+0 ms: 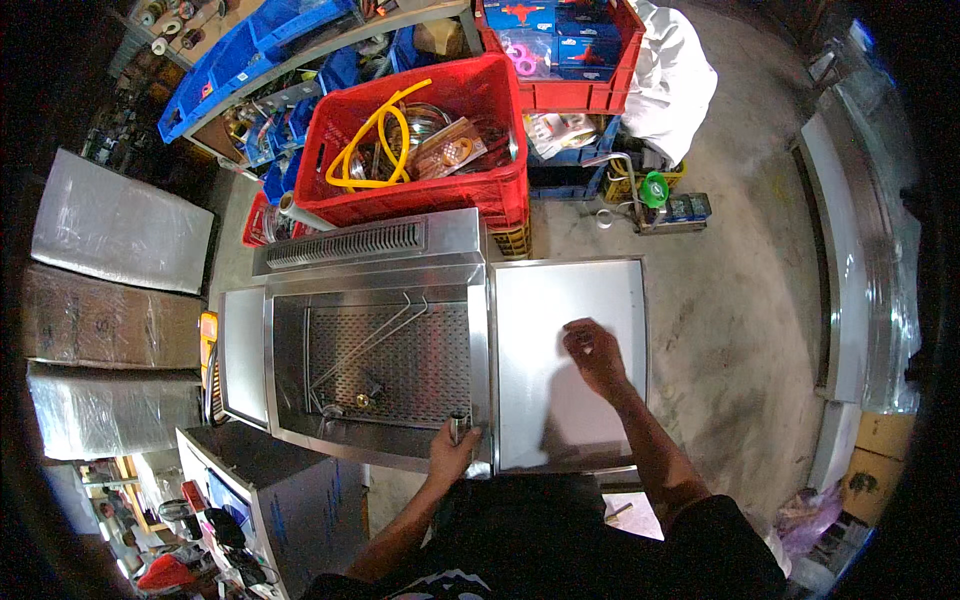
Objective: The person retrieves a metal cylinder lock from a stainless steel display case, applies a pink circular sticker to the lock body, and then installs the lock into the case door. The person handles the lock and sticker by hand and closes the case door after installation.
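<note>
The left hand (452,452) is gripping a small metal cylinder (459,425) at the steel basin's (290,350) rim; the right hand's (592,352) curled grip is pinching something tiny over the smooth flat panel (540,300).

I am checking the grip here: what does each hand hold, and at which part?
The left hand grips a short metal tube by its lower part. The right hand rests on the flat steel panel; any small thing in its fingers cannot be told.

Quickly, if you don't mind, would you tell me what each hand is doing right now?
Left hand: closed around a small metal cylinder at the steel basin edge.
Right hand: fingers curled on the flat steel panel; any contents cannot be told.
</note>
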A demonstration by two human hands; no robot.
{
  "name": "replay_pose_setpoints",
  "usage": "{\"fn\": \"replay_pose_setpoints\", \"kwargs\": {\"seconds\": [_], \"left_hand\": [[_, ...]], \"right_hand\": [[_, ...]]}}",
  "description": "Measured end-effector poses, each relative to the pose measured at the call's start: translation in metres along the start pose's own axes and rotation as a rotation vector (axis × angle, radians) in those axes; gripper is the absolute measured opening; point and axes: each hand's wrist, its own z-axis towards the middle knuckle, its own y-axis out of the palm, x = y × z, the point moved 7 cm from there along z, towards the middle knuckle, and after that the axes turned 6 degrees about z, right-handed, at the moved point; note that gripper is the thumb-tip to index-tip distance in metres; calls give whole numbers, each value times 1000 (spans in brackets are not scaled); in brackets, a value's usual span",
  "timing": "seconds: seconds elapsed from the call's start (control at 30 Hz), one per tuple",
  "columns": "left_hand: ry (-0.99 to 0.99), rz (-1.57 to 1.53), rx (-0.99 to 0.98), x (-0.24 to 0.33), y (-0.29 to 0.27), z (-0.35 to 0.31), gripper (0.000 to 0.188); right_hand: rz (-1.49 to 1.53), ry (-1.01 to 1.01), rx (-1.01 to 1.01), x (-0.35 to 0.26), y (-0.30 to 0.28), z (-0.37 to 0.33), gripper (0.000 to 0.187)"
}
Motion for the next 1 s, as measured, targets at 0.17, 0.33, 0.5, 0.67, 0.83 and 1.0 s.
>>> {"fn": "replay_pose_setpoints", "kwargs": {"seconds": [0.17, 0.33, 0.5, 0.67, 0.83, 1.0], "left_hand": [[77, 44, 7, 7, 16, -5, 39], [160, -94, -22, 14, 47, -7, 34], [85, -465, -108, 28, 89, -15, 21], [143, -443, 19, 45, 99, -28, 23], [128, -370, 217, 42, 97, -46, 33], [14, -513, 439, 39, 107, -72, 27]], "right_hand": [[50, -359, 211, -42, -40, -40, 15], [139, -134, 95, -47, -43, -136, 23], [-30, 15, 57, -38, -62, -212, 18], [139, 148, 149, -4, -105, -223, 18], [332, 68, 164, 6, -147, -185, 19], [287, -21, 17, 18, -201, -119, 19]]}}
